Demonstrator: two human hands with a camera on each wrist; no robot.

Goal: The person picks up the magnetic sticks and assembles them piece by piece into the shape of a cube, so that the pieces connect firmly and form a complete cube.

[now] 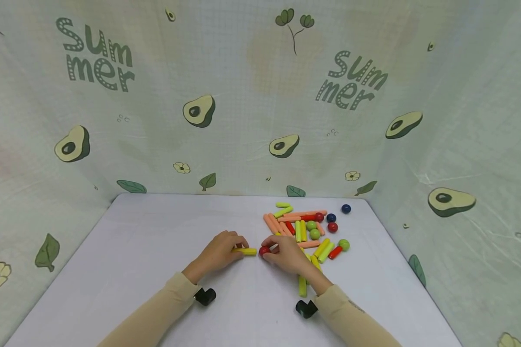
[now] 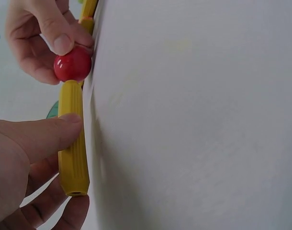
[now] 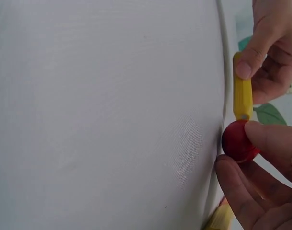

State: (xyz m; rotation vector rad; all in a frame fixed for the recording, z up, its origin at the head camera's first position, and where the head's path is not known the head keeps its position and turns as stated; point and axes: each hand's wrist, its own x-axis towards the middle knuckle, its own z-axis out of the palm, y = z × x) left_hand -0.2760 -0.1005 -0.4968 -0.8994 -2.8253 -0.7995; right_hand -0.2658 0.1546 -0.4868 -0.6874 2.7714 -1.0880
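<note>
My left hand (image 1: pixel 219 251) holds a yellow ridged rod (image 2: pixel 75 160) between thumb and fingers, just above the white table. A small hole shows in the rod's near end in the left wrist view. My right hand (image 1: pixel 287 253) pinches a shiny red ball (image 3: pixel 236 142) between thumb and fingertips. Rod and ball meet end to end in both wrist views, with the ball at the rod's right end. In the head view the two hands face each other near the middle of the table, and the right hand partly covers loose rods behind it.
Right of the hands lie several loose rods, among them an orange rod (image 1: pixel 309 244), a lime rod (image 1: pixel 326 252) and a red rod (image 1: pixel 335 252). A green ball (image 1: pixel 344 245) and a dark blue ball (image 1: pixel 346 208) lie among several balls. A patterned cloth (image 1: pixel 243 72) stands behind the white table (image 1: pixel 156 231).
</note>
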